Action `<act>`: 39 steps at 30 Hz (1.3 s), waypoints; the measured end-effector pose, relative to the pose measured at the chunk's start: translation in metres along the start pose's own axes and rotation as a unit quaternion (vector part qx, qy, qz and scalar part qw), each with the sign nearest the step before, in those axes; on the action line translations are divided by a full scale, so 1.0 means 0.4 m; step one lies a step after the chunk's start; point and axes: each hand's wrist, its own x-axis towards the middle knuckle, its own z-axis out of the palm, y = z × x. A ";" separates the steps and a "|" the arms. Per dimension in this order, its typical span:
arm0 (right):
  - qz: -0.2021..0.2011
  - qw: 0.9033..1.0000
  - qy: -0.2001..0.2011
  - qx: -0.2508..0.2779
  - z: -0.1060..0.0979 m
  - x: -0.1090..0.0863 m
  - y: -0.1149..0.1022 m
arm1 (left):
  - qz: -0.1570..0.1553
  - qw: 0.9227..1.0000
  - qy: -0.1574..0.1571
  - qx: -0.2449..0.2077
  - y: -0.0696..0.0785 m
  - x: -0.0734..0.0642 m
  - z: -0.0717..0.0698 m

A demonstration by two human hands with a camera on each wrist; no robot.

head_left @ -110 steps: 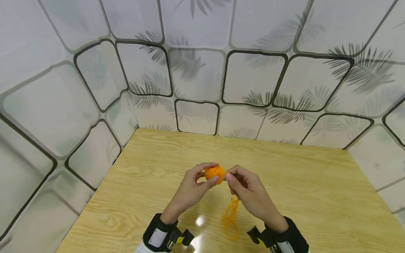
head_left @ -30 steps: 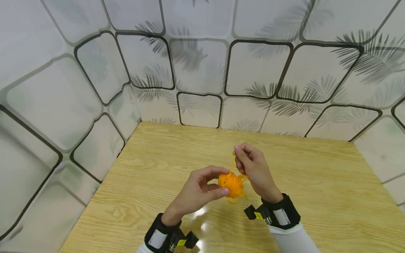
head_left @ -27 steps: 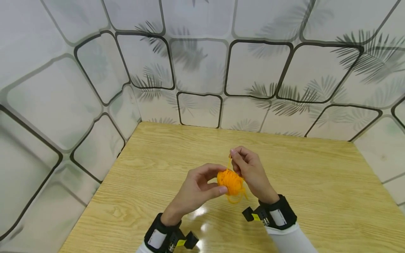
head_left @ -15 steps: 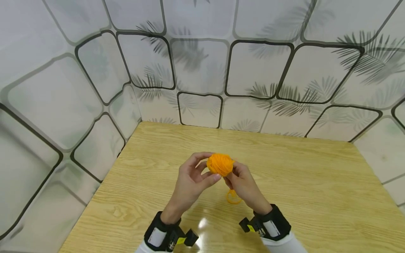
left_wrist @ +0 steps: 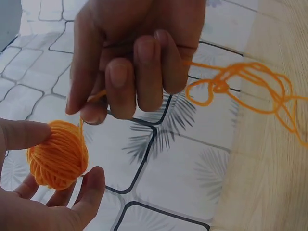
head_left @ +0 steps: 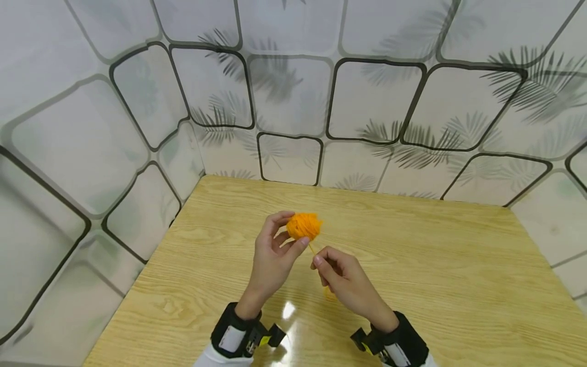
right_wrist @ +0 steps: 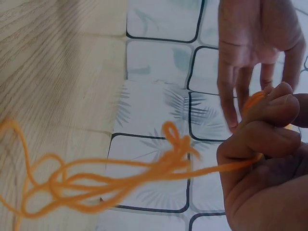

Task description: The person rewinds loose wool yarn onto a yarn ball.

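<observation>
My left hand (head_left: 274, 255) holds an orange ball of yarn (head_left: 304, 226) between thumb and fingertips, above the table. Lower and to its right, my right hand (head_left: 344, 280) pinches the strand that runs taut from the ball. In the left wrist view the wound ball (left_wrist: 57, 154) sits between thumb and fingers, and the strand passes through the curled fingers of the right hand (left_wrist: 139, 62). Loose, tangled loops of yarn (right_wrist: 110, 183) trail from the right hand in the right wrist view. From the head, that hand mostly hides these loops.
A wooden table (head_left: 220, 214) lies under both hands. Behind it and on the left stands a patterned wall covering (head_left: 289, 102). Each wrist wears a black strap with a small camera, the left strap (head_left: 234, 331) and the right strap (head_left: 401, 339).
The right hand has come from above the ball, round its right side, to below it, drawing the strand along. The left hand has raised the ball and moved it left, turning it.
</observation>
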 end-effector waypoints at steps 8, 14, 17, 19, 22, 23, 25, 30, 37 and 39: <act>-0.023 0.999 0.016 -0.030 -0.004 -0.020 -0.025 | 0.000 0.999 -0.028 0.017 -0.029 -0.002 -0.005; -0.033 0.999 0.027 -0.024 -0.018 -0.023 -0.046 | -0.005 0.998 -0.058 0.033 -0.034 -0.009 -0.005; -0.030 0.999 0.033 -0.027 -0.030 -0.020 -0.054 | -0.026 0.995 -0.094 0.037 -0.035 -0.016 -0.005; -0.029 0.998 0.039 -0.027 -0.040 -0.018 -0.057 | -0.037 0.991 -0.121 0.034 -0.034 -0.020 -0.003; -0.030 0.997 0.058 -0.028 -0.055 -0.012 -0.062 | -0.048 0.987 -0.153 0.027 -0.033 -0.025 0.001; -0.031 0.997 0.067 -0.029 -0.060 -0.009 -0.062 | -0.052 0.985 -0.160 0.026 -0.031 -0.026 0.003; -0.034 0.996 0.083 -0.030 -0.070 -0.003 -0.061 | -0.063 0.983 -0.171 0.029 -0.028 -0.029 0.005; -0.048 0.994 0.096 -0.034 -0.091 0.012 -0.051 | -0.087 0.978 -0.186 0.048 -0.017 -0.037 0.008; -0.076 0.992 0.096 -0.042 -0.102 0.037 -0.035 | -0.078 0.971 -0.228 0.004 -0.002 -0.039 0.006; -0.080 0.991 0.094 -0.043 -0.102 0.043 -0.030 | -0.074 0.970 -0.232 -0.005 0.002 -0.040 0.004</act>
